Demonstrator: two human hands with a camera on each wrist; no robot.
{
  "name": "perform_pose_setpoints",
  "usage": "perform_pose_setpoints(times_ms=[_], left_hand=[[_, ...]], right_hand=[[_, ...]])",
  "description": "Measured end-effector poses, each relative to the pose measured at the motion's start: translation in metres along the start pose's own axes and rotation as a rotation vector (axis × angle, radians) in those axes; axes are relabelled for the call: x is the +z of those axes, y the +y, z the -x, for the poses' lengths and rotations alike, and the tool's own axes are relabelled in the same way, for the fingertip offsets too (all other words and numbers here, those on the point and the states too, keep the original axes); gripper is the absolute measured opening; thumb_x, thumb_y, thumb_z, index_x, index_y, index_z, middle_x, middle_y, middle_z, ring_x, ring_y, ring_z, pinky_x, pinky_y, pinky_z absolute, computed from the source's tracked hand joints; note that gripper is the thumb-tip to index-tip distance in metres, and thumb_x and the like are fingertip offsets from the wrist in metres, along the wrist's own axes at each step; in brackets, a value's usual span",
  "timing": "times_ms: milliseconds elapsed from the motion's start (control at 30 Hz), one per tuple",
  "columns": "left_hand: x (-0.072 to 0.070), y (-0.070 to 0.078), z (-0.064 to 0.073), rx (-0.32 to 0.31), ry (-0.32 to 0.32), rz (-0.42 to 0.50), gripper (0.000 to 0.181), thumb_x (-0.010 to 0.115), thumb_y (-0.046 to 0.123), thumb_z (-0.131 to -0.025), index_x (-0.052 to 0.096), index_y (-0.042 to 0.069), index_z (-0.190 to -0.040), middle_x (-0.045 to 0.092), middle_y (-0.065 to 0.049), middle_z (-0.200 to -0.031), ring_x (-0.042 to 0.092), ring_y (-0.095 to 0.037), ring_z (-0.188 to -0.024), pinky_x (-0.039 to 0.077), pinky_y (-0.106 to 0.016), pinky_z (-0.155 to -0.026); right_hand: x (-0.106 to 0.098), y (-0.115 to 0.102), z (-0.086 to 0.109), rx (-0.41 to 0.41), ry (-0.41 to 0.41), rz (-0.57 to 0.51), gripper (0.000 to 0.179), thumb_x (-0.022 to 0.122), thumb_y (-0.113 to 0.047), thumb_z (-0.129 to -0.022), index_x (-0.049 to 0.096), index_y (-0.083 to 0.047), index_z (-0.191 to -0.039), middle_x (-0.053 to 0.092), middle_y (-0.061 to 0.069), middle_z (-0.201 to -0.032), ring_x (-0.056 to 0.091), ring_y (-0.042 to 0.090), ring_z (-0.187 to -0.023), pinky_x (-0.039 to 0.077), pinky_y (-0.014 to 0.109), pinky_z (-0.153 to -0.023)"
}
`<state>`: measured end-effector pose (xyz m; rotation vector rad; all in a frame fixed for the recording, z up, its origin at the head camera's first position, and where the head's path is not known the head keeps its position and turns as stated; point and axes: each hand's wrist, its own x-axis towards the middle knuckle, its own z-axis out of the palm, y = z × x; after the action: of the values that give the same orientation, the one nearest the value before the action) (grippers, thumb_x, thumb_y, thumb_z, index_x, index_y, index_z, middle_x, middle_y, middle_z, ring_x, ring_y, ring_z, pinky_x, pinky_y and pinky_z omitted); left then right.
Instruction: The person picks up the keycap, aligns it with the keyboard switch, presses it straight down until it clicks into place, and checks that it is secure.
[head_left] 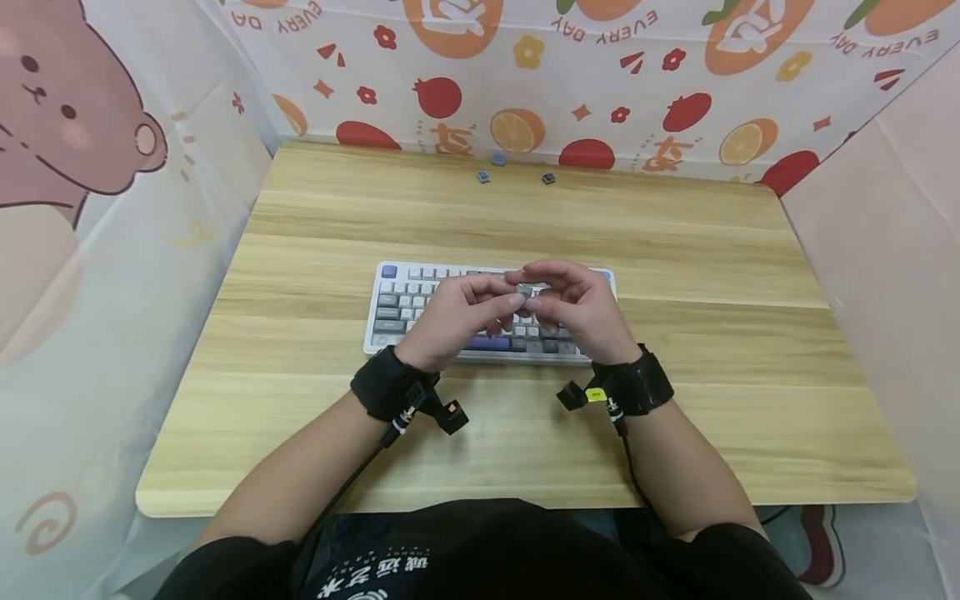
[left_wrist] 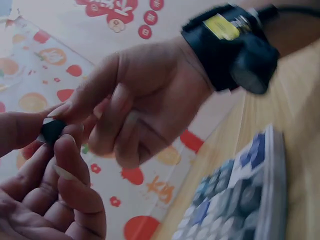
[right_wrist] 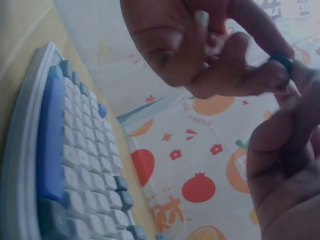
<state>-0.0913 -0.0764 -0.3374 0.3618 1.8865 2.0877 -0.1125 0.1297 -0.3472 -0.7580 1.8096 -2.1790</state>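
Observation:
My left hand and right hand meet above the keyboard. Between their fingertips they pinch a small dark keycap, which also shows in the right wrist view. Fingers cover part of it, so its underside cannot be made out. Below both hands lies a white-framed keyboard with white, grey and purple keys. The hands hide its middle. In the left wrist view, the right hand reaches in from the upper right, its lower fingers curled loosely.
Two small blue pieces and a black one, resembling key switches, lie near the table's back edge. The wooden table meets a printed cloth backdrop. Cables run from both wrist cameras along the forearms.

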Motion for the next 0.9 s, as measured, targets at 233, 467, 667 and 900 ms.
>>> perform_pose_setpoints(times_ms=[233, 467, 667, 900], left_hand=[[0.007, -0.012, 0.0, -0.054, 0.087, 0.105, 0.021, 0.065, 0.014, -0.094, 0.066, 0.002, -0.11, 0.075, -0.009, -0.09, 0.072, -0.017, -0.082, 0.056, -0.032, -0.062], [0.014, -0.019, -0.002, -0.108, 0.096, 0.079, 0.018, 0.061, 0.007, -0.093, 0.061, 0.001, -0.11, 0.076, -0.006, -0.09, 0.071, -0.016, -0.082, 0.057, -0.032, -0.063], [0.015, -0.023, -0.003, -0.094, 0.091, -0.062, 0.016, 0.057, 0.01, -0.096, 0.063, 0.001, -0.108, 0.075, -0.016, -0.095, 0.071, -0.032, -0.09, 0.056, -0.034, -0.063], [0.005, -0.031, -0.004, -0.082, 0.06, -0.26, 0.029, 0.053, 0.015, -0.097, 0.062, 0.001, -0.121, 0.073, -0.021, -0.104, 0.069, -0.037, -0.094, 0.056, -0.044, -0.076]], right_hand=[[0.006, 0.013, 0.007, -0.276, 0.105, 0.515, 0.023, 0.069, 0.002, -0.088, 0.073, 0.001, -0.111, 0.069, 0.012, -0.109, 0.063, 0.02, -0.093, 0.054, 0.025, -0.076], [0.005, 0.012, 0.009, -0.462, -0.014, 0.903, 0.033, 0.077, -0.004, -0.083, 0.072, -0.004, -0.116, 0.065, 0.009, -0.113, 0.06, 0.021, -0.105, 0.051, 0.029, -0.089], [0.001, 0.006, 0.011, -0.496, -0.072, 1.139, 0.027, 0.073, -0.007, -0.087, 0.074, -0.006, -0.114, 0.064, 0.007, -0.105, 0.053, 0.023, -0.096, 0.044, 0.034, -0.084], [-0.018, 0.016, 0.019, -0.29, -0.137, 1.205, 0.018, 0.075, -0.009, -0.086, 0.076, -0.003, -0.104, 0.07, 0.007, -0.102, 0.058, 0.022, -0.096, 0.048, 0.036, -0.086]])
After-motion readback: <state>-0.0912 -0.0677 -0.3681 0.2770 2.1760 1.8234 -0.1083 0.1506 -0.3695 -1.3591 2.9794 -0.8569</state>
